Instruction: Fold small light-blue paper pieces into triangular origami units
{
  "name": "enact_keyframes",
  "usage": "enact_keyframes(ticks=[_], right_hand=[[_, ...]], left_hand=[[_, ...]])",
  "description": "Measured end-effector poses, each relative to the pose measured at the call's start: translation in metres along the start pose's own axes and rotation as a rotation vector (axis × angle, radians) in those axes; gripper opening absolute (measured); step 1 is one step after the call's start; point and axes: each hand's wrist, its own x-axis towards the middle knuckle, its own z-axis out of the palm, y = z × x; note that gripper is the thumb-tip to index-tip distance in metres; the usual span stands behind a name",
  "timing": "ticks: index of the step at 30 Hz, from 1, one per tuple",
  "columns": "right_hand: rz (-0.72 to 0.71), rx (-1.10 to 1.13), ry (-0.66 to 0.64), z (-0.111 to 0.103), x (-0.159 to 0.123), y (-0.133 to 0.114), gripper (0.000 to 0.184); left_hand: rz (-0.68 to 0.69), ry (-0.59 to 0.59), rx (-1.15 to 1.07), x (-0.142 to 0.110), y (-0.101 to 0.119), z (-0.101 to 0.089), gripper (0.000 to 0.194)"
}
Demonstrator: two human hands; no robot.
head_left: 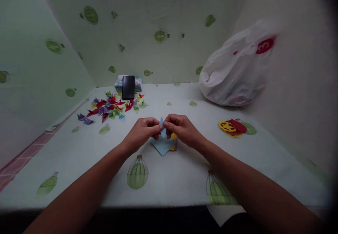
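Between my two hands is a small piece of folded light-blue origami paper [162, 124], narrow and pointed at the top. My left hand [145, 131] pinches its left side with thumb and bent fingers. From the other side my right hand [180, 127] grips it, also with thumb and fingers closed. Just below lies a stack of square paper sheets [163, 147], a light-blue one on top, with yellow and purple edges showing at the right. My fingers partly hide the folded piece and the stack's upper part.
A heap of colourful folded paper cranes [112, 106] lies at the back left. Behind it, a black phone [128, 87] leans on a tissue box [138, 84]. Red and yellow cut-out shapes [232, 127] lie at the right. A full white plastic bag [235, 72] stands at the back right.
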Motion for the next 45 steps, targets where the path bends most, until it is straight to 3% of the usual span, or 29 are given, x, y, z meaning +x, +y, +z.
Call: enact_keyframes(ticks=[7, 23, 39, 45], right_hand=[[-0.011, 0.000, 0.085, 0.001, 0.000, -0.002, 0.026], [0.006, 0.088, 0.051, 0.002, 0.000, 0.000, 0.030], [-0.017, 0.106, 0.148, 0.010, -0.003, 0.005, 0.030], [0.009, 0.201, 0.049, 0.009, -0.003, 0.008, 0.037]], left_hand=[[-0.019, -0.016, -0.102, 0.000, -0.002, -0.002, 0.028], [0.054, 0.061, -0.012, -0.001, 0.002, 0.001, 0.028], [0.107, 0.109, -0.054, -0.001, -0.004, 0.006, 0.024], [0.132, 0.100, 0.053, -0.001, -0.002, 0.005, 0.025]])
